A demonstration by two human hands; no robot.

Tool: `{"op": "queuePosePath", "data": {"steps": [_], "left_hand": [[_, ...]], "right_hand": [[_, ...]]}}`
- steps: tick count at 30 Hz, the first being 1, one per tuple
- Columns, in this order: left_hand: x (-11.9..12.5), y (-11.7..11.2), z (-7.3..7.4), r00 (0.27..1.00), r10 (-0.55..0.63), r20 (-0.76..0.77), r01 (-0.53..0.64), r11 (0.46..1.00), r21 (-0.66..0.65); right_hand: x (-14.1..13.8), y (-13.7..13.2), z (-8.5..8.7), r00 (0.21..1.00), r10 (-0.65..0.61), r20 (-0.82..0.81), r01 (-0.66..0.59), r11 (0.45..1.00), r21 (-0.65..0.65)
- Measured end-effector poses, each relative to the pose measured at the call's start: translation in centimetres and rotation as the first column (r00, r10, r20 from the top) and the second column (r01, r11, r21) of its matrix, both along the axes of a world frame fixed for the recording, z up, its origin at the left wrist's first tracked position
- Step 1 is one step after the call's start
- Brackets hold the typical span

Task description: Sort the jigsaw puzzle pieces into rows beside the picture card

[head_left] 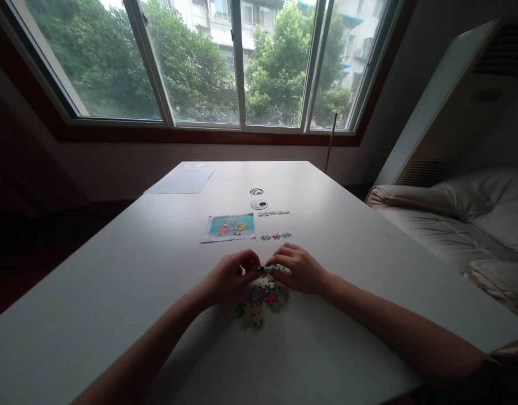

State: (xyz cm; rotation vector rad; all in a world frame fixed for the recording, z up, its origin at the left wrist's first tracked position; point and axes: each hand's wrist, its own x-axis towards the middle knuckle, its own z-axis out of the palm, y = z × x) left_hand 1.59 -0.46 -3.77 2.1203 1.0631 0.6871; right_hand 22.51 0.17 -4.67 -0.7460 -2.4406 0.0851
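My left hand (237, 273) is closed, thumb and fingers curled at the left end of some joined-looking green jigsaw pieces (265, 269). From the other side my right hand (299, 267) bends its fingers over the same pieces, partly hiding them. Just below both hands lies a loose pile of jigsaw pieces (257, 312), some coloured and some plain brown side up. Beyond the hands, a short row of pieces (276, 237) rests on the table, with another row (273, 213) behind it. A printed cartoon picture (231, 226) lies to their left.
The white table (347, 242) stretches toward the window. Sheets of paper (181, 180) lie at its far left corner. Two round table inserts (259, 205) sit near the middle. To the right stand a pale sofa (445, 225) and a tall floor unit (445, 107).
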Motion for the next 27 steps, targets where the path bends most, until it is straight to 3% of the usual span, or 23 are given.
{"op": "queuePosePath", "data": {"steps": [5,27], "left_hand": [[0.54,-0.20,-0.51,0.995,0.032,0.097,-0.025,0.997,-0.070],[0.86,-0.22,-0.45,0.983,0.054,0.176,-0.031,0.991,-0.127]], "right_hand": [[0.03,0.07,-0.22,0.999,-0.012,-0.038,0.015,0.998,0.061],[0.19,0.20,0.10,0.994,0.009,-0.113,0.009,0.987,0.157]]}}
